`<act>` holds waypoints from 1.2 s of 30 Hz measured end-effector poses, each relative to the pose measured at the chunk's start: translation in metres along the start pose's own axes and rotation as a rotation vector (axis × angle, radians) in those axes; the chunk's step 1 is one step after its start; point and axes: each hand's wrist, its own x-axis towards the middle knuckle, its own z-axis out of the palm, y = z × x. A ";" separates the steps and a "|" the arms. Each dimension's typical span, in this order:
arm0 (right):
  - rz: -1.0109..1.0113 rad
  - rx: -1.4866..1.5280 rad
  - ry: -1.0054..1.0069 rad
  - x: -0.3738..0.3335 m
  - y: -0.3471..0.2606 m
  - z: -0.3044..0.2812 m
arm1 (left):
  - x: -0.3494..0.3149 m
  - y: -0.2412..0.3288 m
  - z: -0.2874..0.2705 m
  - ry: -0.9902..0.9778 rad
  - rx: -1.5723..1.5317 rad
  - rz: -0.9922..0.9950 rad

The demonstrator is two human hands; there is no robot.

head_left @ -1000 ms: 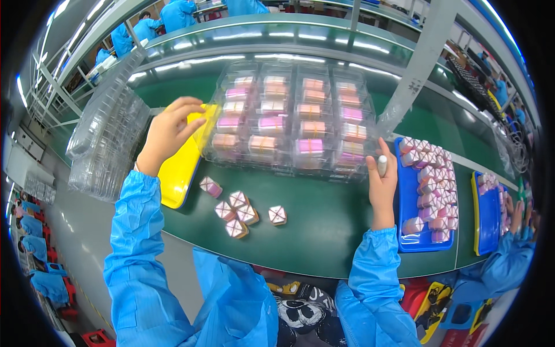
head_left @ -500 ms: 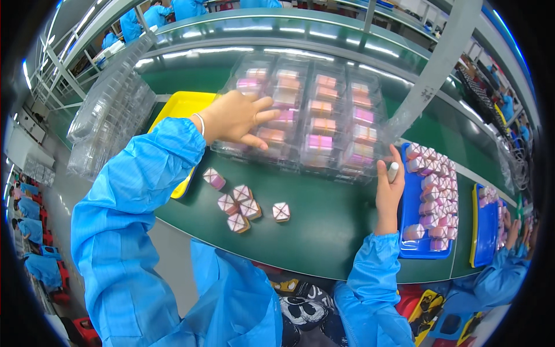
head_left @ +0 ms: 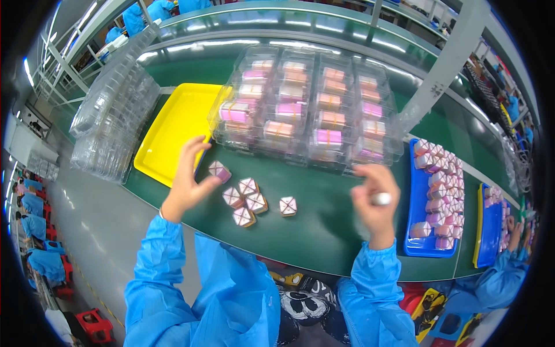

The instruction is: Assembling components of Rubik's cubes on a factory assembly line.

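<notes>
Left hand spread open, empty — thumb just beside the small pink-and-white faceted box, which lies to its right; right hand, farther off, blurred, pinches a small silvery object.

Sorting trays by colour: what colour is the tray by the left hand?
Yellow tray, head view.

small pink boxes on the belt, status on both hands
Left hand open, fingertips at the end pink box. Right hand blurred, curled around a small silver object. Clear trays just behind.
</notes>
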 end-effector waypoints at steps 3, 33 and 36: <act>0.052 -0.055 -0.445 -0.005 -0.021 0.036 | -0.029 -0.011 0.022 -0.148 -0.203 -0.125; 0.351 -0.023 -0.318 -0.001 -0.004 0.103 | -0.018 0.003 0.088 -0.073 -0.195 -0.032; 0.458 0.158 -0.225 0.006 0.002 0.091 | -0.022 0.003 0.093 -0.042 -0.175 -0.026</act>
